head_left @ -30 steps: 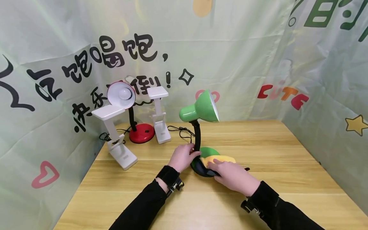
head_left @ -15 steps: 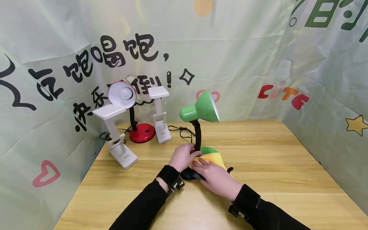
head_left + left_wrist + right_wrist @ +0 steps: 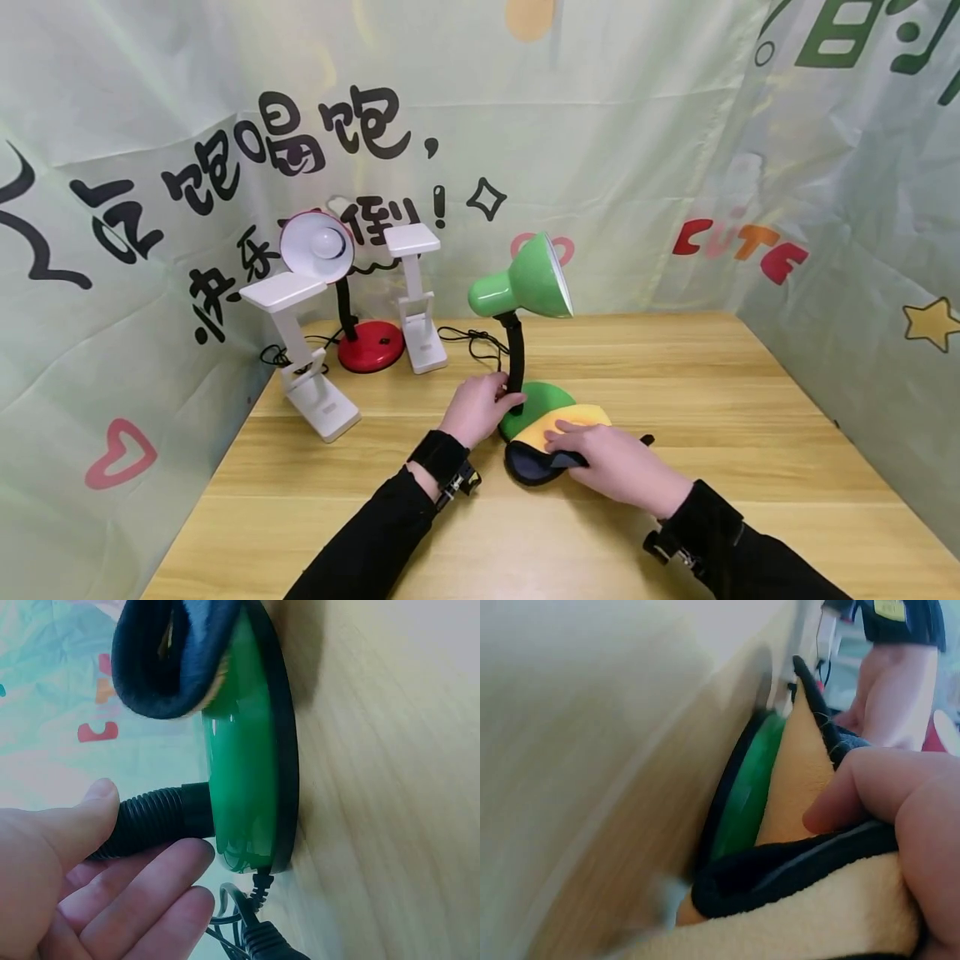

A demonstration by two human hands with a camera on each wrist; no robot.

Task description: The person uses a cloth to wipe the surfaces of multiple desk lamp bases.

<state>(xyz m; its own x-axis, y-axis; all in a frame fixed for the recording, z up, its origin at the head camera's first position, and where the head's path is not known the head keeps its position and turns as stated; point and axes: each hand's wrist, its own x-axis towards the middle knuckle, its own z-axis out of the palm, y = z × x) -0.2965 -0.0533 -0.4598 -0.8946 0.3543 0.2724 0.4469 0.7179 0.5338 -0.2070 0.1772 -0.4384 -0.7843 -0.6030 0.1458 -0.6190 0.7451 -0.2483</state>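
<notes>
A green desk lamp [image 3: 517, 287] stands at the middle of the table, its shade facing right. My left hand [image 3: 474, 410] holds the lamp's ribbed black neck [image 3: 150, 822] low down, thumb on one side and fingers on the other. Over the near right part of the round green base [image 3: 244, 772] lies a yellow cloth [image 3: 562, 422] with a black edge and dark grey underside. Bunched in my right hand [image 3: 622, 467], the cloth folds over between thumb and fingers, as the right wrist view shows. Part of the base is hidden beneath it.
Behind on the left stand a red lamp [image 3: 370, 347] and two white folding lamps, one nearer [image 3: 321, 408] and one farther back [image 3: 424, 343]. A black cord [image 3: 480, 340] coils behind the green lamp. Printed fabric [image 3: 600, 167] walls the table's back and sides.
My right hand swept the cloth left across the lamp base, then back right and nearer to me, so more green shows. The left hand keeps its place on the neck.
</notes>
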